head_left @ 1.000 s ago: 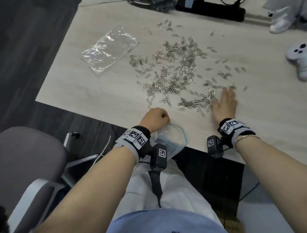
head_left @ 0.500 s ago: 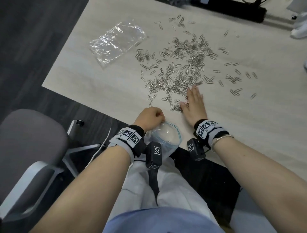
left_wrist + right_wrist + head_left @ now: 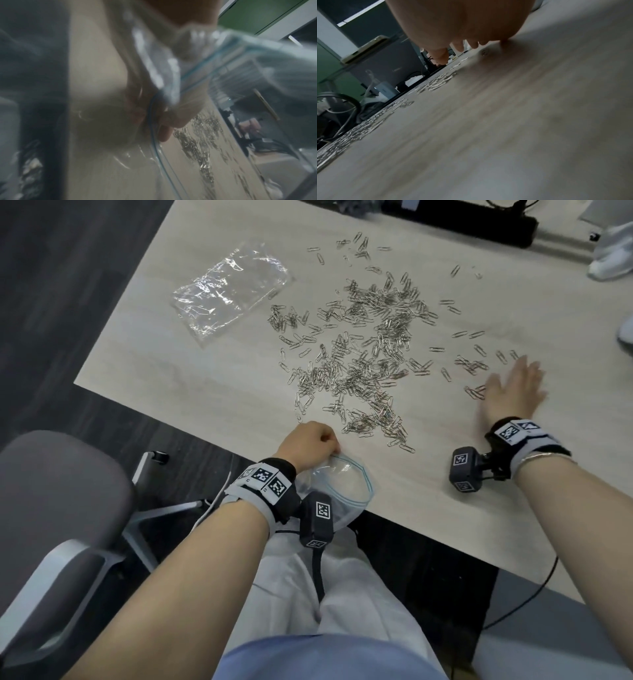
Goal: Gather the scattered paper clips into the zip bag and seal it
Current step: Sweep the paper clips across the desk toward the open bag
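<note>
Zip bag (image 3: 346, 487): held at the near table edge, its blue-lined mouth gaping upward and toward the clips, the body hanging below the edge. I judge it is kept there so clips can be swept off the tabletop straight into it.
Left hand (image 3: 308, 445): fingers curled, pinching the bag's rim at the table edge; the left wrist view shows the blue zip line (image 3: 155, 136) running between the fingers. This keeps the mouth open and steady.
Right hand (image 3: 513, 392): flat and spread, palm down on the table (image 3: 212, 385) at the right fringe of the scatter, holding nothing. In the right wrist view the fingertips (image 3: 475, 45) reach toward the surface. The flat palm reads as a rake for pulling outlying clips inward; the hand is blurred.
Paper clips (image 3: 363, 350): all still on the table, densest in the middle, with a tongue (image 3: 376, 422) trailing toward the bag mouth and loose strays (image 3: 469, 362) near the right hand. None can be made out inside the bag.
Second plastic bag (image 3: 229, 289): crumpled, clear, lying apart at the far left, untouched.
Counts: two hands; one zip bag in use; one spare clear bag; paper clips far too many and too tangled to count, several hundred by my guess.
Progress: gathering only; sealing not yet begun.
</note>
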`<state>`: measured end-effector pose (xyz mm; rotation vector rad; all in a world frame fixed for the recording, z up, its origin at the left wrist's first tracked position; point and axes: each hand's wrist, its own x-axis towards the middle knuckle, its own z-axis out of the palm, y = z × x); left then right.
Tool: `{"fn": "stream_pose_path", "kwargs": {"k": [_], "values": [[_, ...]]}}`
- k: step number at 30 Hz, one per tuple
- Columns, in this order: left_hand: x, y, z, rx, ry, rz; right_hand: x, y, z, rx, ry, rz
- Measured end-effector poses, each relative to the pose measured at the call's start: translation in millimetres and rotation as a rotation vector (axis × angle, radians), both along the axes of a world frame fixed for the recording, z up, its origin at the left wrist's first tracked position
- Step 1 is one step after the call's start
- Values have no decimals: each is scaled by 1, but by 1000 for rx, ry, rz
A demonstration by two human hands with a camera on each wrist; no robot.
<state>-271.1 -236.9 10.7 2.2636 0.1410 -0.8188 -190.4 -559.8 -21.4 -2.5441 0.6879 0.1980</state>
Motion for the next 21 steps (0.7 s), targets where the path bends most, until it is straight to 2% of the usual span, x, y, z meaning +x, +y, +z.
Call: {"fn": "stream_pose_path", "kwargs": {"k": [8, 13, 18, 21], "values": [[5, 6, -4, 29, 2, -83, 27, 51, -3, 3, 69, 228], [11, 9, -2, 58, 14, -180, 15, 98, -3, -8, 97, 406], [14, 13, -2, 22, 28, -206, -6, 147, -2, 102, 92, 575], [18, 17, -2, -40, 61, -219, -6, 154, 3, 153, 20, 579]]}}
